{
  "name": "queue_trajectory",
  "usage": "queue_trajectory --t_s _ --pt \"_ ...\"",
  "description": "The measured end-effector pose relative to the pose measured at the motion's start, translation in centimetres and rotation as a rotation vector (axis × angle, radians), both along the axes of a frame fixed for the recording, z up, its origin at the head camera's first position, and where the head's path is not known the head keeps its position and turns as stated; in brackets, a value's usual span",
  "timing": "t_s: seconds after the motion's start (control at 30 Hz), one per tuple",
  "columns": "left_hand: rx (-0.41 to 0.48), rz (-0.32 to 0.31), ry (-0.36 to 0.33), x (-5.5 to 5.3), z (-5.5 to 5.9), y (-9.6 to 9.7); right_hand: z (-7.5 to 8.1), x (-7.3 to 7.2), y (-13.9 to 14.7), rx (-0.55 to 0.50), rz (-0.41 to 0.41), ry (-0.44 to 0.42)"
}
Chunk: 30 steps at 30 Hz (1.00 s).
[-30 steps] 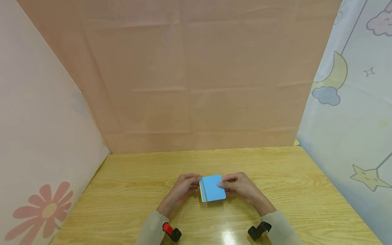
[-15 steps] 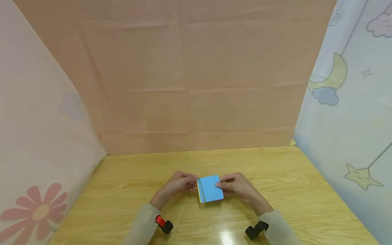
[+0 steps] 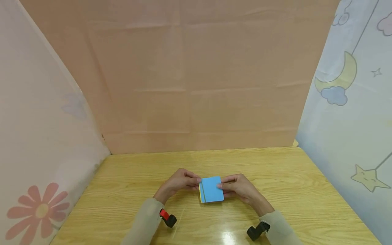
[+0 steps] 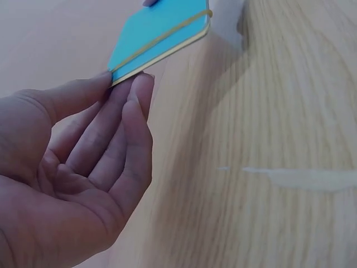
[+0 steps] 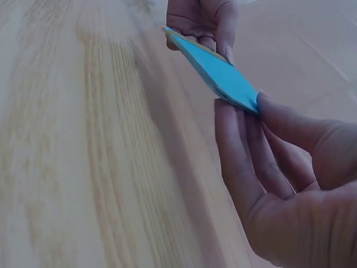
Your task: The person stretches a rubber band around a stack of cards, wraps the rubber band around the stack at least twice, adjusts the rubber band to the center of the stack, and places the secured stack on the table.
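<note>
One small blue notebook [image 3: 212, 190] was held between two bare hands, raised clear of the wood-grain tabletop [image 3: 128, 204], with its blue cover facing up. Its left side was pinched by the left hand [image 3: 179, 180], the thumb being laid on the cover at the corner and the other fingers bent beneath. The right side was pinched by the right hand [image 3: 240, 188], with the thumb pressed on the cover and the fingers set under the edge. A yellowish elastic band [image 3: 203, 191] was stretched across the cover, just beside the left edge, where a strip of yellow was shown. Both forearms were covered by pale sleeves [image 3: 144, 221], and a black wrist camera [image 3: 170, 221] was worn on each. The tabletop was backed by a creased brown sheet [image 3: 196, 75] and flanked by printed wall coverings [image 3: 343, 136].
</note>
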<state>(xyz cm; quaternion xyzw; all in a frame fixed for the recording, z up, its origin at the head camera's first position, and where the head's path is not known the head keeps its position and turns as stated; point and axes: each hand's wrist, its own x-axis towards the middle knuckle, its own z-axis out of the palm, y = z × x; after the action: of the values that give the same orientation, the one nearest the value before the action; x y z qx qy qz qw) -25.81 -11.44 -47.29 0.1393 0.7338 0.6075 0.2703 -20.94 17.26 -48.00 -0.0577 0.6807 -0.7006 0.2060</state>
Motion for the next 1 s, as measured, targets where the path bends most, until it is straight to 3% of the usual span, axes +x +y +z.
queue_trajectory --t_s 0.17,0.43,0.67,1.0 --pt "-0.044 -0.020 0.059 -0.1 0.3 0.1 0.1 0.0 0.1 0.019 -0.004 0.007" --pt "-0.127 -0.115 0.097 -1.3 1.2 0.3 -0.1 -0.2 0.4 0.027 -0.013 0.024" --pt "-0.186 -0.216 0.055 -2.1 1.6 0.3 -0.1 0.0 0.4 0.050 -0.006 0.012" --pt "-0.156 -0.263 0.042 -2.4 1.7 0.6 0.2 0.1 0.5 0.060 0.029 0.009"
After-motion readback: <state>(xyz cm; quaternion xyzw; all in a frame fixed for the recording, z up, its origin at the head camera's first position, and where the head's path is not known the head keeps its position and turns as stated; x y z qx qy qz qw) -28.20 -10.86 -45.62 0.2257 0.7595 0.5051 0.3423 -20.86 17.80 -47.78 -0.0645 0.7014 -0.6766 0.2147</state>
